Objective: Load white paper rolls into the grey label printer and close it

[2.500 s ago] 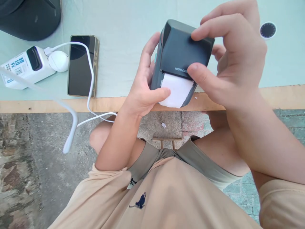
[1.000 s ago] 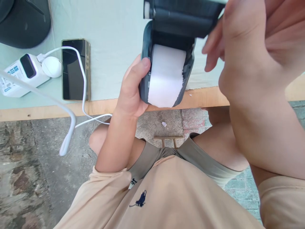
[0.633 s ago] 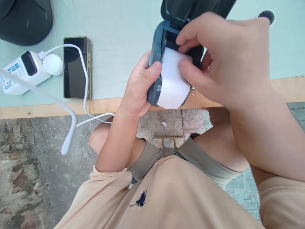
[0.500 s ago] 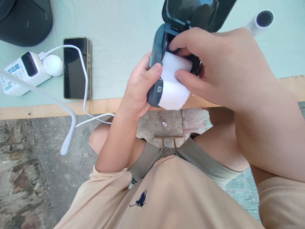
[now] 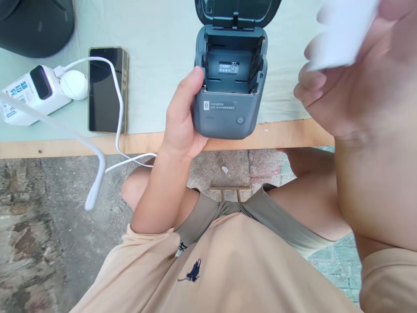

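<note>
My left hand (image 5: 184, 115) grips the left side of a dark grey label printer (image 5: 224, 119), its thumb along the edge. The printer's lid (image 5: 237, 13) is swung up, and its paper bay (image 5: 233, 56) shows bare walls with a small printed sticker inside. A power button and a Bluetooth label are on its front face. At the upper right, my right hand (image 5: 352, 95) is raised with its palm side showing, closed around a roll of white paper (image 5: 342, 34). The roll is blurred by motion and cut off by the top of the picture.
A phone (image 5: 106, 89) lies on the pale table cover, left of the printer. Beside it is a white power bank (image 5: 37, 93) with a plugged-in white cable (image 5: 119, 113) hanging over the wooden table edge (image 5: 137, 142). A dark rounded object (image 5: 35, 28) stands at the upper left.
My right hand has pulled the paper roll out of the printer and carried it up to the right. My left hand has turned the printer so its front and open bay face me.
</note>
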The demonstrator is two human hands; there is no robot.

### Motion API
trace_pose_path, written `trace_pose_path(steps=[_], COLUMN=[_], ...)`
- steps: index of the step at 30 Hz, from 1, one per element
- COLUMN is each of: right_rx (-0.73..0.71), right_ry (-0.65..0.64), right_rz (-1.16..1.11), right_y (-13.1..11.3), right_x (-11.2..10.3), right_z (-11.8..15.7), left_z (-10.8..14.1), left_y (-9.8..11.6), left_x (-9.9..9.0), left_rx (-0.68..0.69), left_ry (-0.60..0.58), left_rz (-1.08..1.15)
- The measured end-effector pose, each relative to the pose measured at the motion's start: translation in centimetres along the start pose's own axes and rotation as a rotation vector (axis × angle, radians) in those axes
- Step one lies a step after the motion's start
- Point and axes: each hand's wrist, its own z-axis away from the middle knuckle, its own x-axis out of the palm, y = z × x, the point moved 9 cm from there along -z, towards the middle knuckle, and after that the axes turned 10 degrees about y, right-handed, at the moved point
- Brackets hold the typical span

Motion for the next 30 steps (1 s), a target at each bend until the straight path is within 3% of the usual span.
trace_pose_path(steps=[2, 7, 11, 22, 28, 30], right_rx=[0.09, 0.009, -0.085, -0.232, -0.258, -0.261], right_ry=[-0.009, -0.034, -0.108, -0.111, -0.145, -0.147], right_rz=[-0.075, -0.038, 0.047, 0.02, 0.068, 0.085], right_y=[1.6, 2.4, 2.2, 1.2, 1.6, 1.6], right_x=[0.3, 0.9, 1.5, 1.7, 2.0, 2.0], right_z=[0.5, 2.0, 2.7, 2.7, 2.9, 2.9], left_z=[0.0, 0.0, -0.2, -0.1, -0.1, -0.1], left_y=[0.1, -0.1, 0.1, 0.5, 0.4, 0.7], left_x=[0.0, 0.4, 0.6, 1.0, 1.3, 1.1], left_rx=[0.025, 0.028, 0.034, -0.022, -0.07, -0.038], left_ry=[-0.009, 0.004, 0.044, 0.071, -0.076, -0.067], left_rz=[0.026, 0.06, 0.083, 0.165, 0.109, 0.078])
